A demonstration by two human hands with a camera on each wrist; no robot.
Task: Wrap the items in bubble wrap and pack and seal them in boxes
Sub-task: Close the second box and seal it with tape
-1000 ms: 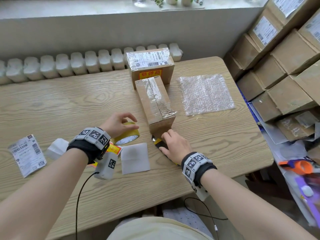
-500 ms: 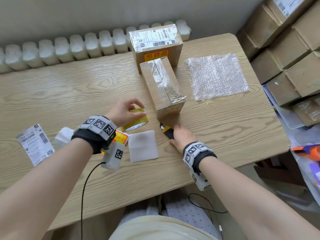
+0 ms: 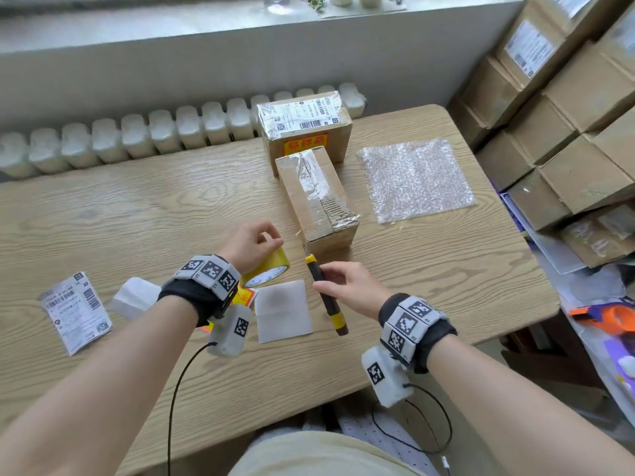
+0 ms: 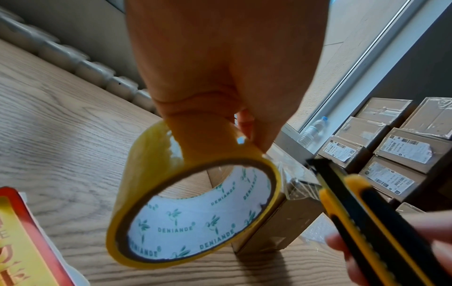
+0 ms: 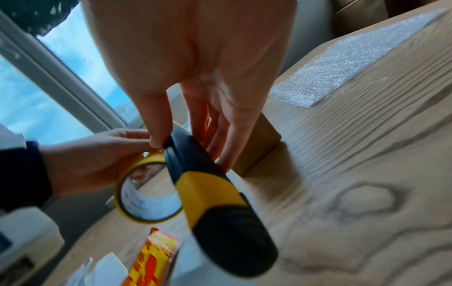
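Note:
My left hand [image 3: 252, 243] grips a yellow roll of tape [image 3: 268, 271] [image 4: 193, 211] just above the table, thumb on its outer band. My right hand [image 3: 350, 286] pinches a black and yellow utility knife [image 3: 324, 293] [image 5: 208, 185] between thumb and fingers, its tip pointing at the near end of a long taped cardboard box [image 3: 316, 201]. Behind it stands a second box [image 3: 304, 127] with a shipping label. A sheet of bubble wrap [image 3: 415, 178] lies flat to the right of the boxes.
A white foam square [image 3: 283, 310], a red and yellow card [image 3: 245, 297], a white wad [image 3: 132, 298] and a label sheet [image 3: 77, 309] lie on the wooden table [image 3: 137, 207]. Stacked cardboard boxes [image 3: 567, 108] fill the right side. A radiator [image 3: 137, 135] runs behind the table.
My right hand lifted the knife off the table beside the box end and now holds it up. The left hand raised and tilted the tape roll. The head view tipped up.

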